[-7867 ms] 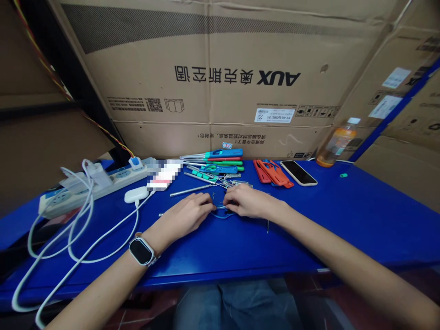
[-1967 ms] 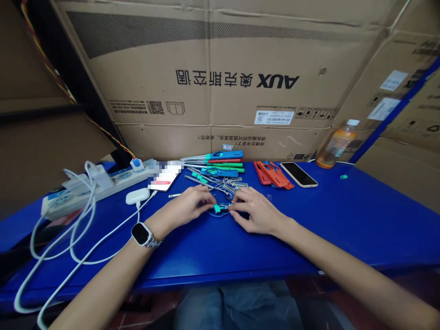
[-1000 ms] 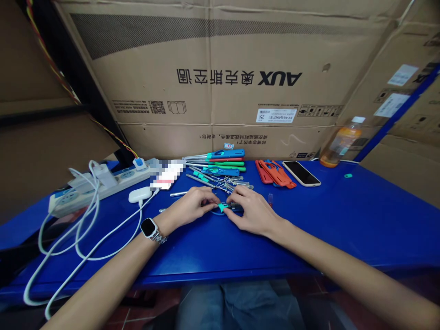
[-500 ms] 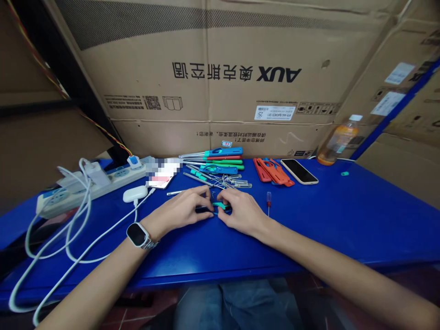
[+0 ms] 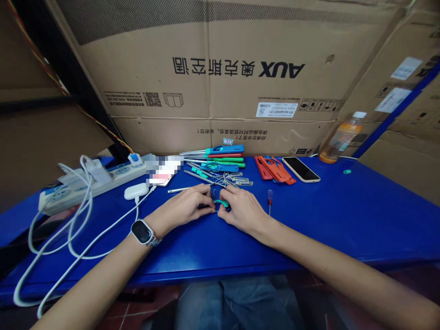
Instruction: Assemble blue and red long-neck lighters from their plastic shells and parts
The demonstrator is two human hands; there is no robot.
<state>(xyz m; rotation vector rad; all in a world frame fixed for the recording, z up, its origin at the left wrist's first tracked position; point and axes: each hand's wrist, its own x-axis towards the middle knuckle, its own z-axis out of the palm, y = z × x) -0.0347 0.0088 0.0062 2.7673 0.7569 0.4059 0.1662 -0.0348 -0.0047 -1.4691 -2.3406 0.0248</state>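
Observation:
Close together over the blue table, my left hand (image 5: 197,201) and my right hand (image 5: 242,207) both have fingers closed in a pinch. Between the fingertips of my right hand is a small teal lighter part (image 5: 222,202). My left fingers close on something dark, mostly hidden by the hand. Just beyond lie loose lighter innards, with clear fuel tanks (image 5: 243,182), thin wires and metal tubes (image 5: 198,176). A metal lighter tube (image 5: 178,189) rests beside my left hand. Behind these are assembled long-nosed lighters (image 5: 227,149) with blue, red and green handles.
Right of my right hand lies a small screwdriver (image 5: 270,198). Farther back are red-orange lighter casings (image 5: 275,170), a phone (image 5: 301,169) and a drink bottle (image 5: 342,140). At left are a power strip (image 5: 106,182), white cables (image 5: 87,215) and a second phone (image 5: 165,172). Cardboard (image 5: 137,119) stands behind.
My fingertips have shifted slightly, and the teal part shows at a slightly different angle, with less of the blue piece under it visible. The view has moved a little.

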